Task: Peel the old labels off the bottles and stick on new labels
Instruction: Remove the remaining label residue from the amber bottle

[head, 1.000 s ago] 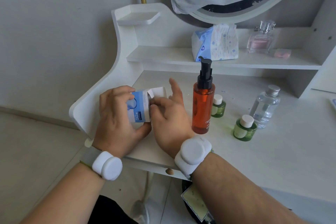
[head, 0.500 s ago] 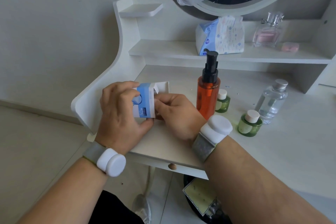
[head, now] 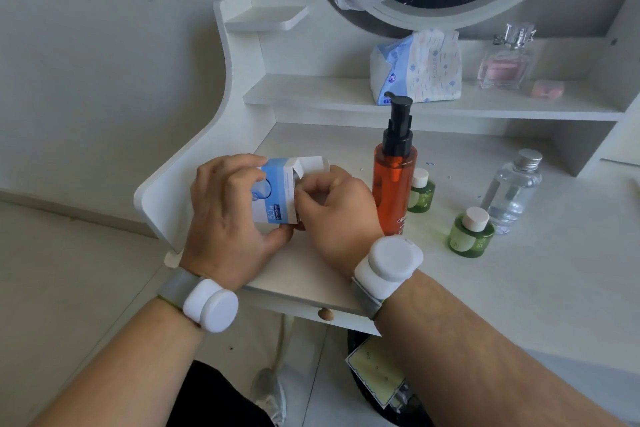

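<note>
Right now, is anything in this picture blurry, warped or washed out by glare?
Head view: soft, even light, faint shadows, no harsh glare. Wide-angle bending curves the vanity's side panel and stretches the forearms at the frame's bottom. The small box that the left hand holds and the right hand works at is fairly sharp, its fine print unreadable. The perfume bottle on the shelf looks softer.
</note>
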`<action>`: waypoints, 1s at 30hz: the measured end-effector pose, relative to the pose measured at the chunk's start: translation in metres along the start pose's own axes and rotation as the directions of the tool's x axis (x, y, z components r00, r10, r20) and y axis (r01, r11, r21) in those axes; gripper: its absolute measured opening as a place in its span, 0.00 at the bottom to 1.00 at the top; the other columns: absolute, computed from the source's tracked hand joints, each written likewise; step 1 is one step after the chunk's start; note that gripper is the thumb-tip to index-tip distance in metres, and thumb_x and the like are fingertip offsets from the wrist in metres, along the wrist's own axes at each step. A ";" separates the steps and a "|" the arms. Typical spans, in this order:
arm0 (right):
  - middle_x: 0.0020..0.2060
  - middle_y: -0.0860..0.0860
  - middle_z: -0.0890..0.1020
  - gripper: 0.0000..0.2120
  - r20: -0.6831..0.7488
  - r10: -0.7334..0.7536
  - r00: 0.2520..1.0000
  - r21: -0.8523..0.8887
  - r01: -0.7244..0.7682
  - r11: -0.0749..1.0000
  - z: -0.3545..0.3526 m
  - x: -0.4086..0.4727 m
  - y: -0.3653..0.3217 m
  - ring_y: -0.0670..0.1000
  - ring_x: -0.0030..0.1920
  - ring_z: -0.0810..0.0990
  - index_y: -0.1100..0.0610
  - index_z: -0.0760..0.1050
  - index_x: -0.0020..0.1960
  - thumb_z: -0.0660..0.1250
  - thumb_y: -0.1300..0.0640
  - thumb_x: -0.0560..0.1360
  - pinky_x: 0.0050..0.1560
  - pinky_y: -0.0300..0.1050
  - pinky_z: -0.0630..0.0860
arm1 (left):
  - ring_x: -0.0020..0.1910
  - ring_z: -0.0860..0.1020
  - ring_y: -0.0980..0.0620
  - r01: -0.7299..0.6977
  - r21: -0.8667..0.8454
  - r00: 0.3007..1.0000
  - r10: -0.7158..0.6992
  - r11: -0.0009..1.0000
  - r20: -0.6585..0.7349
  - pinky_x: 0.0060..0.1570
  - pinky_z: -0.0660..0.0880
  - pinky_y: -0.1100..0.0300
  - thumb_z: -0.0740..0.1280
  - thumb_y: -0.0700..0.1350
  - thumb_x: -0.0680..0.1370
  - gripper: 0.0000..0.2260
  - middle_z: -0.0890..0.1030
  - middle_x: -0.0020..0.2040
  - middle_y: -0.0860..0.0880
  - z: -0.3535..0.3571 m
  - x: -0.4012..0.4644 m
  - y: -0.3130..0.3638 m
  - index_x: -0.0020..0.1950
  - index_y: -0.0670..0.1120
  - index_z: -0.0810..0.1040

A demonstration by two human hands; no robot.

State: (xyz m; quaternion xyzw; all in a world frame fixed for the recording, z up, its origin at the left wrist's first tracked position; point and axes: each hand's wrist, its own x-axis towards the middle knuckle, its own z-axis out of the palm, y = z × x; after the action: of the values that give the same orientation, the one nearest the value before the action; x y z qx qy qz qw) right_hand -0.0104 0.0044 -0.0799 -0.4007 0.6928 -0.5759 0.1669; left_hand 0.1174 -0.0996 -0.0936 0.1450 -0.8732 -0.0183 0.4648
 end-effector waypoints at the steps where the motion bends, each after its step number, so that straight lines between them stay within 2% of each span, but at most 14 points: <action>1: 0.44 0.44 0.78 0.07 -0.006 -0.017 1.000 -0.013 0.017 1.000 0.001 0.000 0.000 0.49 0.44 0.82 0.55 0.84 0.44 0.68 0.58 0.79 0.49 0.48 0.82 | 0.61 0.72 0.37 0.015 -0.005 1.000 -0.015 1.000 -0.001 0.55 0.74 0.37 0.80 0.43 0.64 0.32 0.76 0.64 0.39 0.000 0.000 0.000 0.62 0.44 0.67; 4: 0.46 0.45 0.76 0.08 0.005 -0.045 0.999 0.070 0.045 0.997 0.005 0.000 0.002 0.51 0.45 0.81 0.55 0.80 0.43 0.67 0.58 0.80 0.47 0.53 0.84 | 0.61 0.73 0.37 0.049 -0.012 0.999 -0.049 0.999 -0.002 0.55 0.75 0.39 0.80 0.42 0.63 0.33 0.76 0.64 0.40 -0.001 0.000 0.000 0.62 0.43 0.67; 5: 0.47 0.46 0.76 0.08 0.008 -0.060 0.998 0.084 0.059 0.995 0.005 0.000 0.003 0.50 0.45 0.80 0.56 0.79 0.43 0.67 0.58 0.81 0.46 0.51 0.84 | 0.61 0.73 0.37 0.058 -0.014 0.998 -0.058 0.998 0.002 0.55 0.75 0.40 0.81 0.42 0.63 0.33 0.76 0.64 0.40 -0.001 0.000 0.000 0.63 0.43 0.67; 6: 0.48 0.47 0.76 0.08 0.005 -0.082 0.997 0.070 0.082 0.994 0.005 -0.001 0.003 0.47 0.44 0.79 0.56 0.78 0.44 0.66 0.58 0.82 0.46 0.44 0.82 | 0.61 0.73 0.37 0.066 -0.017 0.998 -0.066 0.998 0.006 0.56 0.75 0.42 0.81 0.42 0.63 0.34 0.76 0.64 0.40 -0.001 0.000 0.000 0.63 0.43 0.67; 7: 0.48 0.48 0.76 0.07 -0.001 -0.106 0.994 0.036 0.106 0.994 0.004 -0.001 0.003 0.46 0.43 0.78 0.56 0.77 0.45 0.65 0.58 0.82 0.45 0.36 0.79 | 0.61 0.73 0.38 0.074 -0.019 0.997 -0.074 0.997 0.008 0.56 0.75 0.44 0.82 0.41 0.63 0.34 0.76 0.64 0.40 -0.001 0.000 0.001 0.63 0.43 0.67; 8: 0.49 0.48 0.76 0.07 -0.007 -0.128 0.992 0.001 0.128 0.992 0.003 -0.002 0.003 0.45 0.44 0.77 0.56 0.77 0.46 0.65 0.58 0.82 0.43 0.33 0.76 | 0.61 0.73 0.38 0.082 -0.021 0.997 -0.082 0.996 0.009 0.56 0.75 0.46 0.82 0.41 0.63 0.35 0.76 0.64 0.40 -0.001 0.000 0.001 0.63 0.43 0.67; 12: 0.48 0.48 0.75 0.07 -0.035 -0.164 0.986 -0.071 0.162 0.984 0.004 -0.002 0.002 0.46 0.45 0.76 0.56 0.75 0.45 0.65 0.58 0.82 0.45 0.42 0.77 | 0.61 0.73 0.40 0.104 -0.026 0.995 -0.104 0.994 0.015 0.56 0.76 0.46 0.82 0.44 0.64 0.35 0.76 0.64 0.42 -0.001 0.000 0.000 0.64 0.44 0.67; 15: 0.48 0.48 0.73 0.07 -0.067 -0.169 0.983 -0.137 0.158 0.978 0.003 -0.003 0.001 0.44 0.43 0.75 0.56 0.72 0.43 0.65 0.59 0.81 0.41 0.38 0.76 | 0.60 0.73 0.40 0.104 -0.020 0.994 -0.104 0.994 0.041 0.55 0.75 0.43 0.78 0.51 0.66 0.33 0.76 0.64 0.44 0.000 0.000 -0.001 0.64 0.44 0.67; 17: 0.47 0.49 0.73 0.07 -0.105 -0.196 0.975 -0.164 0.177 0.970 0.002 -0.003 0.000 0.45 0.40 0.72 0.57 0.71 0.43 0.64 0.61 0.80 0.38 0.35 0.70 | 0.59 0.73 0.41 0.110 -0.002 0.992 -0.109 0.994 0.064 0.56 0.75 0.43 0.76 0.54 0.66 0.32 0.76 0.63 0.46 0.000 0.000 -0.001 0.65 0.45 0.69; 19: 0.45 0.51 0.72 0.06 -0.135 -0.205 0.969 -0.189 0.178 0.966 0.003 -0.003 0.001 0.48 0.38 0.70 0.57 0.69 0.43 0.62 0.62 0.79 0.38 0.39 0.67 | 0.58 0.73 0.40 0.089 0.032 0.993 -0.091 0.996 0.073 0.56 0.74 0.45 0.75 0.54 0.67 0.30 0.76 0.62 0.46 0.000 0.001 -0.001 0.65 0.47 0.70; 23: 0.43 0.50 0.73 0.07 -0.208 -0.151 0.966 -0.228 0.102 0.968 0.005 -0.002 0.000 0.55 0.41 0.79 0.50 0.65 0.44 0.53 0.48 0.77 0.40 0.55 0.79 | 0.55 0.73 0.39 0.079 0.113 0.992 -0.089 0.990 0.087 0.54 0.74 0.43 0.74 0.54 0.67 0.26 0.77 0.59 0.47 -0.001 0.001 0.000 0.64 0.50 0.76; 24: 0.43 0.51 0.74 0.08 -0.212 -0.130 0.969 -0.229 0.080 0.970 0.005 -0.002 0.000 0.56 0.41 0.80 0.50 0.64 0.44 0.52 0.48 0.77 0.40 0.57 0.81 | 0.55 0.73 0.39 0.083 0.128 0.990 -0.096 0.988 0.102 0.53 0.74 0.43 0.74 0.55 0.68 0.26 0.77 0.59 0.48 -0.001 0.002 0.000 0.65 0.52 0.76; 27: 0.42 0.53 0.76 0.10 -0.166 -0.062 0.984 -0.188 0.030 0.982 0.004 -0.001 -0.001 0.57 0.42 0.80 0.54 0.67 0.45 0.56 0.52 0.82 0.40 0.58 0.81 | 0.56 0.74 0.40 0.086 0.165 0.979 -0.114 0.983 0.170 0.54 0.74 0.41 0.72 0.56 0.68 0.27 0.75 0.60 0.48 -0.002 0.002 0.000 0.67 0.57 0.75; 30: 0.38 0.53 0.76 0.13 -0.117 -0.073 0.990 -0.209 0.047 0.977 0.003 -0.001 -0.003 0.56 0.40 0.80 0.56 0.67 0.42 0.59 0.51 0.83 0.38 0.60 0.80 | 0.56 0.73 0.40 0.076 0.199 0.967 -0.121 0.977 0.224 0.54 0.73 0.42 0.71 0.58 0.69 0.27 0.74 0.60 0.48 -0.003 0.004 -0.001 0.69 0.60 0.75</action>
State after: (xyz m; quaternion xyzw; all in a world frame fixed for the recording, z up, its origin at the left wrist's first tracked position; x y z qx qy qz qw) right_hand -0.0066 0.0033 -0.0783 -0.3998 0.7453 -0.5298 0.0636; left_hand 0.1185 -0.1012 -0.0888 0.2287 -0.9115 0.0245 0.3409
